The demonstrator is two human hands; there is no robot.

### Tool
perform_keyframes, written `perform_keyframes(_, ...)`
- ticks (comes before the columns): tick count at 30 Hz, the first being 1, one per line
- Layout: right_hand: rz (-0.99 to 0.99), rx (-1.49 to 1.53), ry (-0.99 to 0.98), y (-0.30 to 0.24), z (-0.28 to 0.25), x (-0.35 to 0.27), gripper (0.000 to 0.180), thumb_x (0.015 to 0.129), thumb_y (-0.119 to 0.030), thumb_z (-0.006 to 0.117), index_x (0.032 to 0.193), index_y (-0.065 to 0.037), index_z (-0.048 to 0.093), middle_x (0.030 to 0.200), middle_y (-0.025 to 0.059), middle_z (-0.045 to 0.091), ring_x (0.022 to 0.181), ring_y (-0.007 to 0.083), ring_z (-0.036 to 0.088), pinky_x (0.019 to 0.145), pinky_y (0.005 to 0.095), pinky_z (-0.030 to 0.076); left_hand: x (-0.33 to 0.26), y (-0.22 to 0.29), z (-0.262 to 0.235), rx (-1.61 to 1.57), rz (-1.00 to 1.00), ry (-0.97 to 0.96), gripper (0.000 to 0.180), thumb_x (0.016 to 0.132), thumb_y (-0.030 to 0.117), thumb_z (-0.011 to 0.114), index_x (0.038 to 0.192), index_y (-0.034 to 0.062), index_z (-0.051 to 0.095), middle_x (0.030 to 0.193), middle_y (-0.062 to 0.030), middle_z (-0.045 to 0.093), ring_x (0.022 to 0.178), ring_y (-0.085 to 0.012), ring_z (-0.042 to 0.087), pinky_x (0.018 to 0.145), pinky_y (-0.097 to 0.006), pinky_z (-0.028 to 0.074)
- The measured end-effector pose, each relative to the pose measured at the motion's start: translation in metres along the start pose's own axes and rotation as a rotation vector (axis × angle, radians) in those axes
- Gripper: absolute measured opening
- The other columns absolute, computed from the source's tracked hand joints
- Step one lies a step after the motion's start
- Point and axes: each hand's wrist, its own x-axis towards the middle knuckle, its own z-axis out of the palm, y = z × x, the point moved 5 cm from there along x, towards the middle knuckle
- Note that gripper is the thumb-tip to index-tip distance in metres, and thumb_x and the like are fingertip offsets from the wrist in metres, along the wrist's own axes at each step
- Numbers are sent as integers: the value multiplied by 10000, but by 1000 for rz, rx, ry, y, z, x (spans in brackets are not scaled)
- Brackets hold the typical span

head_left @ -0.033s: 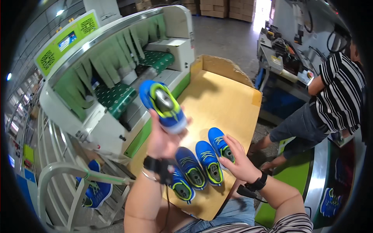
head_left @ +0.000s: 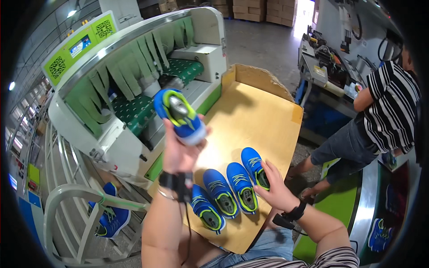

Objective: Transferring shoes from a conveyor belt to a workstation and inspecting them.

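Observation:
My left hand (head_left: 182, 149) is raised over the board and grips a blue shoe (head_left: 193, 124) with lime lining and a pale sole. The shoe is tilted, its opening facing me. On the board, my right hand (head_left: 279, 192) has its thumb and fingers about the heel of another blue shoe (head_left: 251, 160), the rightmost of a row. To its left lie a second blue shoe (head_left: 239, 178), a third (head_left: 216, 181) and a further one (head_left: 203, 205), toes pointing away from me. The palm side of my right hand is hidden.
The tan board (head_left: 254, 116) has a raised cardboard edge. Beyond its left side stands a white-and-green machine (head_left: 120, 154) with a green dotted belt (head_left: 134, 111). At left, a metal rack (head_left: 67, 196) holds blue shoes (head_left: 114, 219). A person in a striped shirt (head_left: 393, 107) stands at right.
My left hand and the shoe in it have shifted slightly up and to the left. My right hand stays at the rightmost shoe.

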Motion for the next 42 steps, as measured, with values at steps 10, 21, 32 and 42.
perform_keyframes(10, 187, 319, 206, 71, 43, -3, 667, 911, -144, 656, 1482, -26, 332, 1253, 152, 595, 1123, 260, 614, 966, 320, 480, -10, 70, -111, -147, 316, 231, 407, 1059, 309, 415, 1315, 8, 511, 1405, -148, 526, 1267, -288, 542, 998, -436, 485)
perform_keyframes(21, -305, 795, 238, -87, -5, 301, 604, 943, -250, 663, 1446, -45, 399, 1263, 133, 591, 1122, 207, 586, 977, 320, 469, -92, -26, -124, -82, -26, 157, 539, 1014, 331, 485, 1492, 106, 378, 1531, -137, 402, 1227, -318, 549, 1002, -443, 457)
perform_keyframes(32, -305, -217, 298, -88, 62, 382, 717, 870, -3, 449, 1526, -260, 317, 1527, 307, 291, 1233, 487, 507, 1005, 454, 473, -81, -48, -121, 175, -190, 141, 543, 1007, 245, 491, 1498, 62, 351, 1486, -183, 443, 1150, -317, 615, 930, -415, 517)
perform_keyframes(42, 24, -652, -266, 95, 63, -43, 698, 941, -414, 555, 1534, -149, 296, 1569, 199, 280, 1418, 424, 294, 1035, 590, 383, -97, -84, -95, 158, -282, 53, 506, 1009, 273, 490, 1450, 42, 400, 1372, -197, 537, 1115, -276, 611, 917, -387, 503)
